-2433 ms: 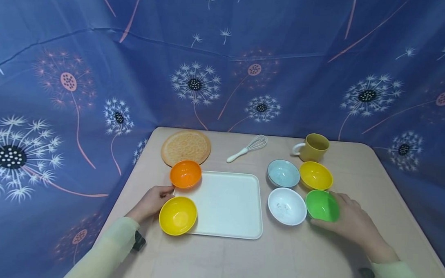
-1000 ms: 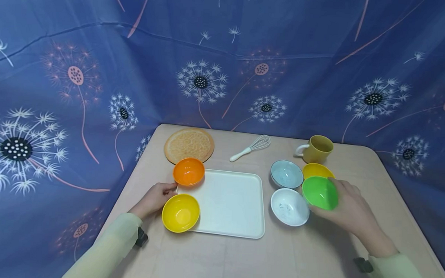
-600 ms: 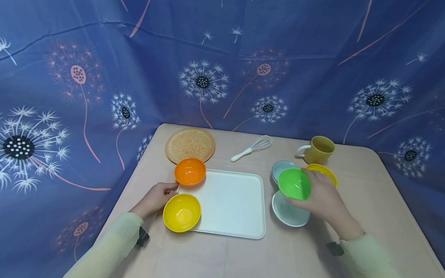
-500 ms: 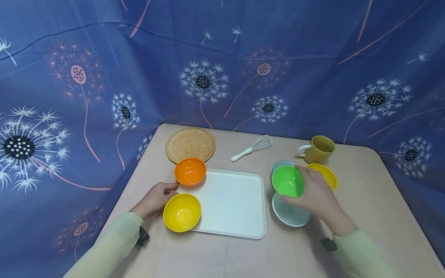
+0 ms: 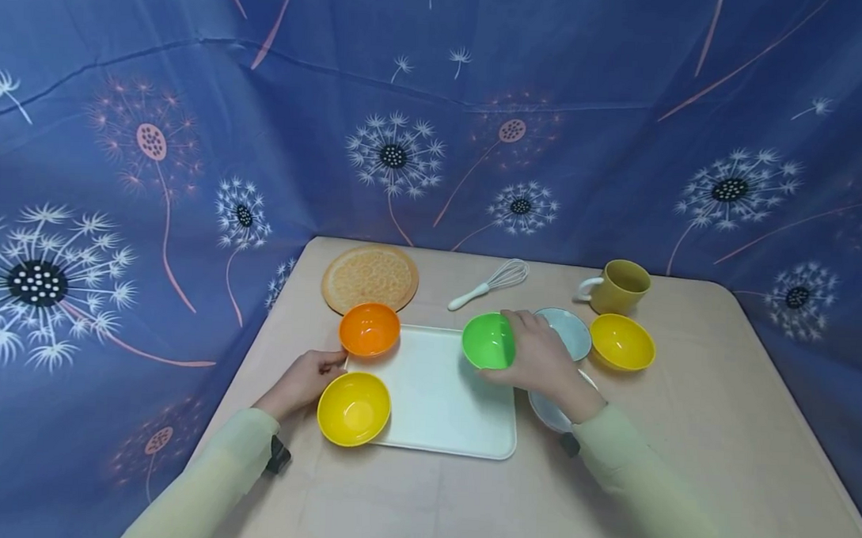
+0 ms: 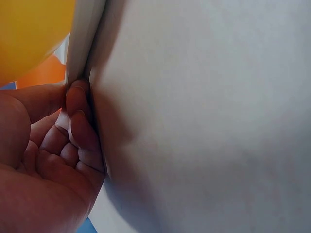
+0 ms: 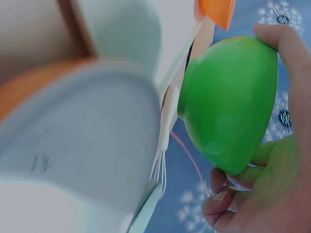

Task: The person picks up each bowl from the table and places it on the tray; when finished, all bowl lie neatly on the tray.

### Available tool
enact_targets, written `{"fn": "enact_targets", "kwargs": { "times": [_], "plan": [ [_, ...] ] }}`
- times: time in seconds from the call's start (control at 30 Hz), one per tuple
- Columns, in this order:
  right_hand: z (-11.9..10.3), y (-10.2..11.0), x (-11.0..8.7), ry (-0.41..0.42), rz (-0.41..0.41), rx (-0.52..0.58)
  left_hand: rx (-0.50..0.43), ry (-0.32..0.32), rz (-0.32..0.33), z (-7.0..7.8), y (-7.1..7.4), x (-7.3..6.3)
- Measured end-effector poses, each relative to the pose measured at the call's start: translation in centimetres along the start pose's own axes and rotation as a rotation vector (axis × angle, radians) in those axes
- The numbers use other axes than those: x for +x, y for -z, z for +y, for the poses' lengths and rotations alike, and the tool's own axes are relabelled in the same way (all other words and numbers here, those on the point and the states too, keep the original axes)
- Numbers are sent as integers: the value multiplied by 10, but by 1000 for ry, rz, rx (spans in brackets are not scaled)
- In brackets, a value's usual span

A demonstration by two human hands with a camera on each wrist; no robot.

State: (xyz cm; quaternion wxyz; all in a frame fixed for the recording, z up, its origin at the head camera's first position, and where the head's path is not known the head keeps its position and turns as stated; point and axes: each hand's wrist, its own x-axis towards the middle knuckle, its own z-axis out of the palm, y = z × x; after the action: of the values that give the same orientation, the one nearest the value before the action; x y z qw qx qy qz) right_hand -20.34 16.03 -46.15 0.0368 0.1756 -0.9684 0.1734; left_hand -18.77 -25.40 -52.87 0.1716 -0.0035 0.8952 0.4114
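My right hand [image 5: 542, 358] grips a green bowl [image 5: 487, 341] by its sides, thumb and fingers at opposite edges. The bowl hangs above the right part of a white rectangular tray [image 5: 432, 427]; in the right wrist view its green outside [image 7: 228, 102] faces the camera. At the tray's left edge my left hand [image 5: 302, 385] pinches the rim between thumb and curled fingers, seen closely as the tray rim [image 6: 80, 43] in the left wrist view. An orange bowl [image 5: 369, 330] and a yellow bowl [image 5: 354, 410] sit on the tray's left side, either side of that hand.
Right of the tray stand a light blue bowl [image 5: 571, 334] and a white bowl [image 5: 549, 412], both partly covered by my right hand and arm. Further right are another yellow bowl [image 5: 622, 342] and a mustard mug [image 5: 621, 287]. A whisk [image 5: 489, 284] and a round pizza-like board [image 5: 370, 279] lie behind.
My right hand has lifted the green bowl from the right-hand group of bowls and carried it left, over the light blue and white bowls, to above the tray. My left hand stays put.
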Motion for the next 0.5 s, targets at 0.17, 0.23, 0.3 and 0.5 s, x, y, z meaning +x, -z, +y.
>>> {"fn": "enact_targets", "kwargs": {
  "times": [0.17, 0.23, 0.3, 0.5],
  "plan": [
    [-15, -15, 14, 24, -20, 5, 2, 1, -5, 0, 1, 0],
    [-20, -20, 19, 33, -20, 7, 4, -2, -3, 1, 1, 0],
    [-24, -26, 24, 41, -20, 4, 1, 6, -4, 1, 1, 0],
    [-33, -44, 34, 22, -62, 33, -9, 3, 3, 0, 0, 0]
  ]
}}
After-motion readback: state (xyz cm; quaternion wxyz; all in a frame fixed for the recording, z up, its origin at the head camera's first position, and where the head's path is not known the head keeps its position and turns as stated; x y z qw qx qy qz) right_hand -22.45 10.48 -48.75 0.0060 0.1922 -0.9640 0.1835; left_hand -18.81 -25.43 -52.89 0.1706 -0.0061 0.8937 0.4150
